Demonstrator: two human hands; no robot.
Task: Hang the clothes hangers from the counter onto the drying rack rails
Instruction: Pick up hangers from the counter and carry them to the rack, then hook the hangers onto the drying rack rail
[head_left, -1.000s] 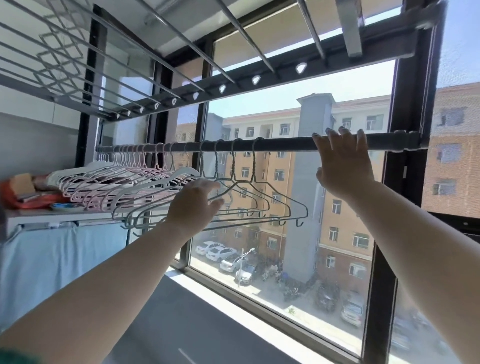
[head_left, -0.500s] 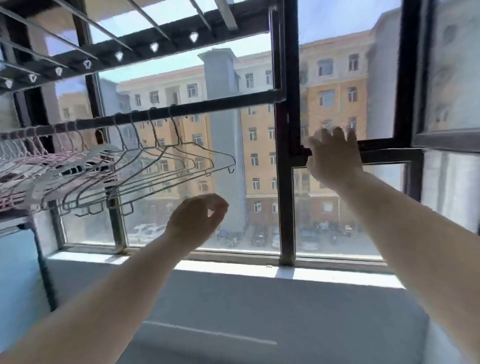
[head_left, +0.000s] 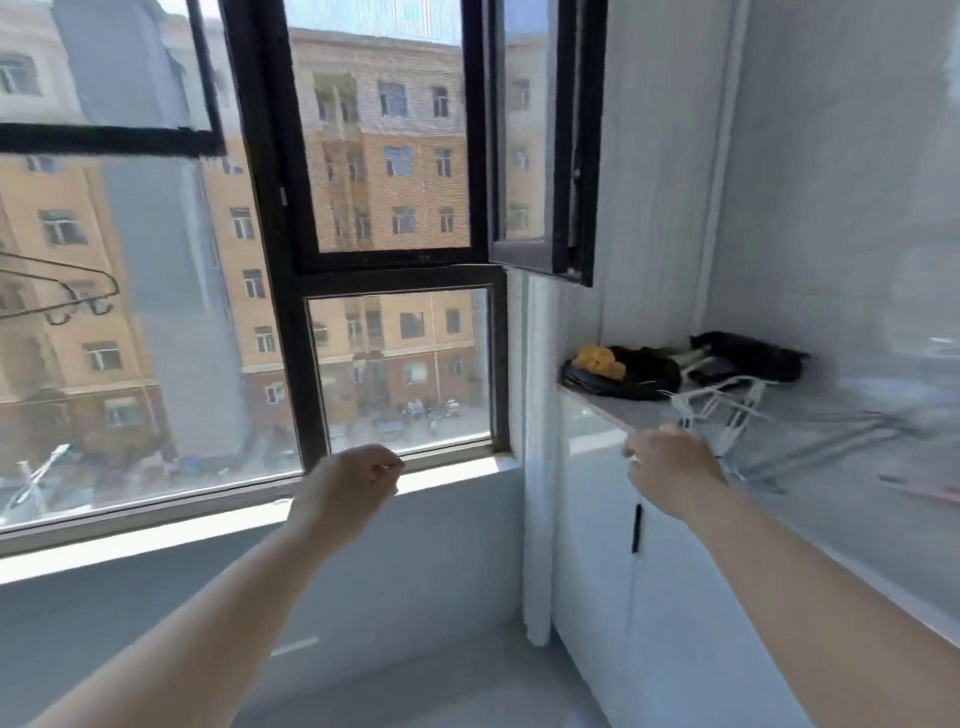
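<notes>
Several white hangers (head_left: 722, 405) lie in a loose pile on the grey counter (head_left: 602, 410) at the right, with grey hangers (head_left: 831, 441) and a pink one (head_left: 930, 492) blurred behind them. My right hand (head_left: 670, 467) is at the counter's front edge with its fingers curled by the white hangers' hooks; motion blur hides whether it grips one. My left hand (head_left: 358, 478) hovers in front of the window, loosely closed and holding nothing. Tips of the hung grey hangers (head_left: 78, 296) show at the far left.
Black items (head_left: 649, 364) and a yellow object (head_left: 597, 358) sit at the counter's back. An open black window sash (head_left: 545, 156) juts in above them. Below the counter is a white cabinet with a black handle (head_left: 636, 527). The window sill (head_left: 208, 519) runs along the left.
My view has swung right from the rail to the counter. My right hand dropped from the rail to the counter edge by the white hangers. My left hand left the hung hangers and lowered.
</notes>
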